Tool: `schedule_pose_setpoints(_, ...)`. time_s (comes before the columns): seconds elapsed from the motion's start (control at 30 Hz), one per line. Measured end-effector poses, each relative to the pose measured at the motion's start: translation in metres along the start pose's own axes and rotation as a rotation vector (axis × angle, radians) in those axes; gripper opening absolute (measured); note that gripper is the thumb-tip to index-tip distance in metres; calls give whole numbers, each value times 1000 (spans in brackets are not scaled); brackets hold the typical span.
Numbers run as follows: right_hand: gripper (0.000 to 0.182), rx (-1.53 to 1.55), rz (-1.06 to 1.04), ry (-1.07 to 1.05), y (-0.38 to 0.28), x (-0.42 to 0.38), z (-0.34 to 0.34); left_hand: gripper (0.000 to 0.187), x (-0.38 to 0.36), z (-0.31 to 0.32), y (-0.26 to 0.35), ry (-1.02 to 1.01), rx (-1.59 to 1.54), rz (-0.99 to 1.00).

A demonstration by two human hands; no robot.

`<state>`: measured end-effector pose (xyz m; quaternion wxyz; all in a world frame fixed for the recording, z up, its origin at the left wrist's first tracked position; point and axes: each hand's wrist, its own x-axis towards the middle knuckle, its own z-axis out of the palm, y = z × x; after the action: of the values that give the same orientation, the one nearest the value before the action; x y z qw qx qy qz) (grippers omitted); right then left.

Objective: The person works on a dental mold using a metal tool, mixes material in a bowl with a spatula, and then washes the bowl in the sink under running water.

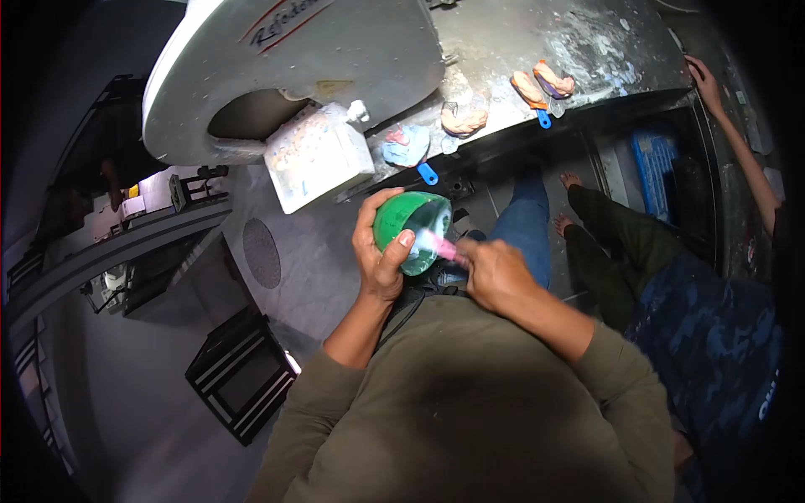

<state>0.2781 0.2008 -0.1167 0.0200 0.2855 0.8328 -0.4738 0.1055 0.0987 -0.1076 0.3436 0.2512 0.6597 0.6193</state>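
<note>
My left hand (379,256) is wrapped around a green mixing bowl (394,220), thumb over the near rim, the bowl tilted with its mouth toward my right hand. Inside lies some whitish stuff, smeared by motion. My right hand (503,277) grips a spatula by its pink handle (446,248); the far end reaches into the bowl and is blurred. Beyond the bowl, on the bench edge, lie a light blue moulded lump (406,146) with a blue tray handle (428,173) and a peach-coloured lump (464,121).
More lumps (528,87) with another blue handle (543,119) lie on the stained bench (604,50). A white box (314,159) stands under a large grey panel (360,50) with handwriting. At right, another person in a dark patterned shirt (704,335) rests a hand (703,80) on the bench end.
</note>
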Motion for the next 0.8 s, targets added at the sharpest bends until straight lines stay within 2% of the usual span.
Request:
schedule_pose_setpoints(0.03, 17, 97, 85, -81, -16, -4, 1, 66, 0, 0, -3, 12, -76, 21)
schedule_pose_setpoints(0.1, 18, 147, 96, -119, -29, -8, 1, 67, 3, 2, -7, 29, -100, 40)
schedule_pose_setpoints(0.17, 25, 618, 269, -319, -37, -10, -3, 69, 5, 1, -15, 79, -215, 85)
schedule_pose_setpoints(0.2, 28, 810, 283, -348, -41, -11, -8, 67, 5, 0, -18, 77, -230, 129)
schedule_pose_setpoints(0.23, 28, 796, 283, -349, -48, -12, -16, 67, 3, -2, -23, 82, -241, 135)
schedule_pose_setpoints(0.3, 30, 890, 364, -346, -64, -10, -32, 61, -3, -9, -37, 289, -609, 14)
schedule_pose_setpoints(0.37, 29, 723, 286, -127, -58, -5, -30, 57, -11, -24, -55, 409, -656, -58)
schedule_pose_setpoints(0.43, 28, 550, 314, 45, -58, 13, -36, 57, -19, -39, -61, 447, -698, -91)
schedule_pose_setpoints(0.5, 24, 360, 248, 261, -55, 37, -34, 57, -21, -45, -53, 487, -723, -103)
schedule_pose_setpoints(0.57, 21, -19, 167, 378, -58, 62, -35, 57, -23, -49, -49, 533, -747, -116)
schedule_pose_setpoints(0.67, 19, -244, 75, 396, -58, 90, -23, 57, -27, -54, -52, 559, -771, -138)
schedule_pose_setpoints(0.8, 16, -388, 43, 377, -63, 102, -7, 58, -37, -63, -67, 579, -786, -138)
